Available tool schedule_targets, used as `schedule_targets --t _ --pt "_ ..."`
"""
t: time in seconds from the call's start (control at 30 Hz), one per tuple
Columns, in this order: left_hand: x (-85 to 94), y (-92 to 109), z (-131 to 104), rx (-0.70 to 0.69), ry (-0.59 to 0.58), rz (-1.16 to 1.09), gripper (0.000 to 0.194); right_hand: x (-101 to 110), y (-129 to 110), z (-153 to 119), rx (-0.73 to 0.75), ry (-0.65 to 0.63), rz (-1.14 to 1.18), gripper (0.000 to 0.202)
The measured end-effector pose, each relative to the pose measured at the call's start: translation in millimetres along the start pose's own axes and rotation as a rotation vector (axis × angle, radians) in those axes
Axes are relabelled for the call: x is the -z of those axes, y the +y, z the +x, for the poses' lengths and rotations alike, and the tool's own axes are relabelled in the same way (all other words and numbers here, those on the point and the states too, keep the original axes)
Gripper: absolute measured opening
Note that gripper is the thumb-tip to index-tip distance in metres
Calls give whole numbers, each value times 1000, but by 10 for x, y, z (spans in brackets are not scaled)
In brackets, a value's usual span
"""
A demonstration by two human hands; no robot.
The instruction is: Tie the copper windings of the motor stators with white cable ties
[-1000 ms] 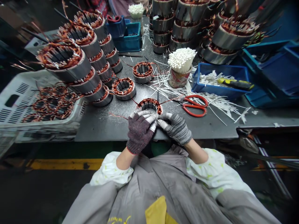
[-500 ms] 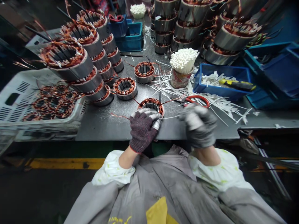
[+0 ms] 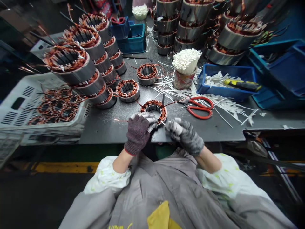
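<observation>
A copper-wound ring lies on the metal table near its front edge. My left hand, in a dark purple glove, has its fingers closed on the ring's near left side. Just right of the ring is my right hand, in a grey glove, its fingers pinched together near a short white strip at the ring's front rim. Whether the fingertips grip that strip is hidden. Red-handled scissors lie to the right. Two more wound rings stand behind.
Stacked wound rings rise at the left beside a white crate. Loose white strips, a tub of white sticks and a blue bin with a yellow-black tool are behind. More stacks stand at the back.
My right hand has moved left, from in front of the scissors to beside the ring. My left hand has shifted slightly left. The long white strip at the ring now shows only as a short piece.
</observation>
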State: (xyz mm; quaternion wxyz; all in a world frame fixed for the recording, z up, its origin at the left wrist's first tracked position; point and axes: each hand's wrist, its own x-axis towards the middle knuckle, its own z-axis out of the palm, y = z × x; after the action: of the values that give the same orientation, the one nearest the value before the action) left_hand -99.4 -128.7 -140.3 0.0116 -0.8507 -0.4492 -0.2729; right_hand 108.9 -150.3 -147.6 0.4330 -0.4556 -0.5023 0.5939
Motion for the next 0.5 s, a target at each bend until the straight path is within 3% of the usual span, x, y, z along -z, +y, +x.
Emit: schedule_targets --t 0.23,0.4,0.5 --pt "10 213 -12 -171 -35 -141 17 186 -301 179 313 126 -470 31" --pt "2 374 -247 4 83 17 31 165 -170 -24 449 219 -611 32" --pt "85 323 -240 25 18 50 28 97 -22 -122 430 156 -723 31"
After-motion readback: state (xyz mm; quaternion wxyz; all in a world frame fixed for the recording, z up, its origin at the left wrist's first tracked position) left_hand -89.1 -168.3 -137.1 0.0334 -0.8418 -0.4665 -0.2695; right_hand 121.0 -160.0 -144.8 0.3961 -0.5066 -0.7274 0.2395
